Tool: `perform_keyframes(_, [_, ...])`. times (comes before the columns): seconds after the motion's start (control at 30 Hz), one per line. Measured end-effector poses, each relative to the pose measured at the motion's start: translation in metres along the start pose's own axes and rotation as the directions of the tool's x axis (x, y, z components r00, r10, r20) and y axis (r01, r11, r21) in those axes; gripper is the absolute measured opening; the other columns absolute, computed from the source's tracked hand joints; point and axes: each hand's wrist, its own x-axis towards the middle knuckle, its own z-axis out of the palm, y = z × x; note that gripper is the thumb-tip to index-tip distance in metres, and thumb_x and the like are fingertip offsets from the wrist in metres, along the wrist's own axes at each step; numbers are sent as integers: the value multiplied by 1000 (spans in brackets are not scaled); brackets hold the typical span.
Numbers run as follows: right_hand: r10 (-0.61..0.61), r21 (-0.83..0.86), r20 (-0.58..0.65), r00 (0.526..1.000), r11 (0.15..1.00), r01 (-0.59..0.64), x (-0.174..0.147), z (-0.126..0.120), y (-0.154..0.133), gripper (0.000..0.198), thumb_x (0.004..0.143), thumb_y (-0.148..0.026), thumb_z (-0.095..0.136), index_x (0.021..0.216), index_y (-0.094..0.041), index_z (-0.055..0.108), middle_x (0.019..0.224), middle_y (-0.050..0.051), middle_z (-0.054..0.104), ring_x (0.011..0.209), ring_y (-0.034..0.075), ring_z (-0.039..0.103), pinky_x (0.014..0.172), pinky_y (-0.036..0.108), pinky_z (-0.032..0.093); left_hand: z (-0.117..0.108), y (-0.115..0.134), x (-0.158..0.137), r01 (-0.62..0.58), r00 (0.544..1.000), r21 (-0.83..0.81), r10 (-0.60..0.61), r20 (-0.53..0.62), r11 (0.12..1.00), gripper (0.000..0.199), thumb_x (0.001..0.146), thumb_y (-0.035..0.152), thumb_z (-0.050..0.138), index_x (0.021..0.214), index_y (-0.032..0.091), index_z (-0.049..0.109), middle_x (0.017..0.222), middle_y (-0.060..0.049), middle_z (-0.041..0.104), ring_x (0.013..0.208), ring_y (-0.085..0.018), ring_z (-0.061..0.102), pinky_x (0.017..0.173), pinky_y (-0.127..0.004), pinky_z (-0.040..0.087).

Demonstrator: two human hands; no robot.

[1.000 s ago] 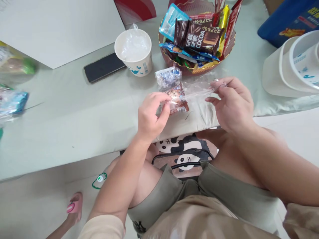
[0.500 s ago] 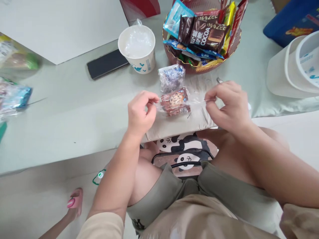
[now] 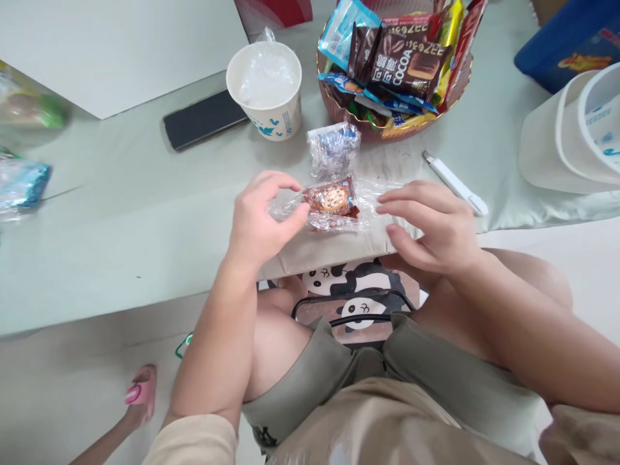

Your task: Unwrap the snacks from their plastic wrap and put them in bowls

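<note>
A brown cookie packet [image 3: 333,197] lies on the table near its front edge, on and partly under crinkled clear plastic wrap [image 3: 371,199]. My left hand [image 3: 261,216] is at the packet's left end, thumb and fingers apart, the thumb tip close to the wrap. On the other side, my right hand [image 3: 433,223] has its fingers stretched over the wrap's right end, gripping nothing. Just behind the packet sits a blue-and-white snack packet [image 3: 334,147] in clear wrap. A white utility knife [image 3: 455,183] rests behind my right hand.
Behind are a paper cup [image 3: 271,110] holding clear plastic, a black phone [image 3: 206,121] and a gold-rimmed bowl [image 3: 339,113] of snacks. White bins [image 3: 547,139] stand at right, wrapped packets [image 3: 22,184] at left. Another person's foot in a pink sandal [image 3: 145,391] shows below the table.
Both hands have let go of the wrap ends and their fingers have opened. The wrap has loosened and spread around the cookie packet. The utility knife now shows more fully.
</note>
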Motion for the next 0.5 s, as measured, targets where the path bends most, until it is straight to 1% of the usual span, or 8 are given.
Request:
perform_keyframes(0.07, [-24,-31,99,995,999,27,4,6,-7,32,97,-41,51,113,-26,74,87,7,77,72,22,66,64,36,43,0,6,0,10,988,100,-25,153,995,28,73,18,72,101,24,71,113,-5,73,108,-24,67,92,-37,55])
perform_keyframes(0.1, [-55,-66,162,985,996,67,5,9,-10,32,99,-41,49,112,-25,73,79,4,75,64,19,62,58,34,36,0,8,0,32,977,131,-59,204,991,32,73,16,71,103,24,72,115,-5,72,109,-24,66,94,-36,54])
perform_keyframes(0.17, [-154,-125,292,944,972,198,4,16,-12,34,104,-38,43,97,-24,73,68,1,69,54,15,53,54,32,26,-3,11,-2,103,953,167,-145,265,981,29,75,17,68,103,23,72,112,-5,72,102,-22,67,91,-34,54])
perform_keyframes(0.23, [-261,-118,397,880,936,331,2,20,-13,37,106,-32,41,84,-22,69,67,0,67,53,13,48,55,32,24,-6,11,-3,183,924,191,-235,301,964,19,77,20,66,94,21,73,103,-4,73,88,-18,65,82,-31,53])
perform_keyframes(0.3, [-344,-69,442,828,908,414,0,22,-14,34,105,-26,44,81,-21,67,71,1,67,57,13,49,59,32,29,-8,12,-4,235,901,195,-289,324,952,9,77,20,64,83,19,71,94,-3,71,77,-14,60,76,-29,50])
perform_keyframes(0.33, [-376,-47,438,817,898,438,-1,22,-15,31,103,-24,46,81,-20,67,75,2,68,60,14,52,63,32,33,-9,13,-3,246,896,176,-293,333,953,7,76,20,63,78,19,69,91,-3,70,75,-14,59,74,-29,49])
perform_keyframes(0.4, [-409,-21,408,816,889,457,-4,22,-17,25,99,-22,51,82,-19,68,93,6,73,71,16,58,71,34,37,-10,15,-2,268,890,104,-288,353,958,6,75,19,61,75,18,67,90,-3,70,78,-15,60,73,-28,48])
perform_keyframes(0.5, [-402,-6,368,839,901,434,-7,23,-20,23,95,-23,55,80,-19,72,124,11,73,87,20,65,76,36,39,-9,18,1,356,866,9,-333,374,934,12,81,27,59,80,18,67,88,-3,69,80,-16,60,70,-28,46])
